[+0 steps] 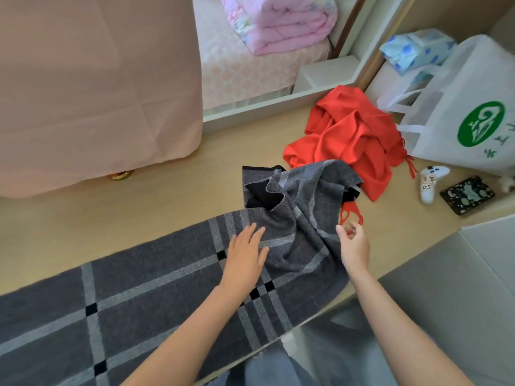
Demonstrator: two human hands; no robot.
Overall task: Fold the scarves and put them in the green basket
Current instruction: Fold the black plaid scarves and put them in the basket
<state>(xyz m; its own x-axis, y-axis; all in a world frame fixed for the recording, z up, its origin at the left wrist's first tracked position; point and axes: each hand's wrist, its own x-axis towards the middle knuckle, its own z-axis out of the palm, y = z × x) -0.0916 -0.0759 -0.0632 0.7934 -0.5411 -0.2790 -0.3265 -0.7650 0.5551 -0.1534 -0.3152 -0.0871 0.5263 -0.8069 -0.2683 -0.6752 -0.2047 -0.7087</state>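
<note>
A long grey plaid scarf (145, 296) lies stretched across the wooden floor from the lower left to the middle, its far end bunched and crumpled. My left hand (246, 253) presses flat on it with straight fingers, just before the bunched part. My right hand (353, 242) hovers at the scarf's right edge, fingers loosely curled, holding nothing that I can see. A red scarf (351, 135) with fringe lies crumpled beyond the grey one. No green basket is in view.
A pink-covered bed (92, 87) stands at the left. A white bag with a green logo (459, 112) sits at the right, with a white game controller (430, 182) and a dark patterned case (466, 195) in front of it. Folded pink bedding (278, 20) lies behind.
</note>
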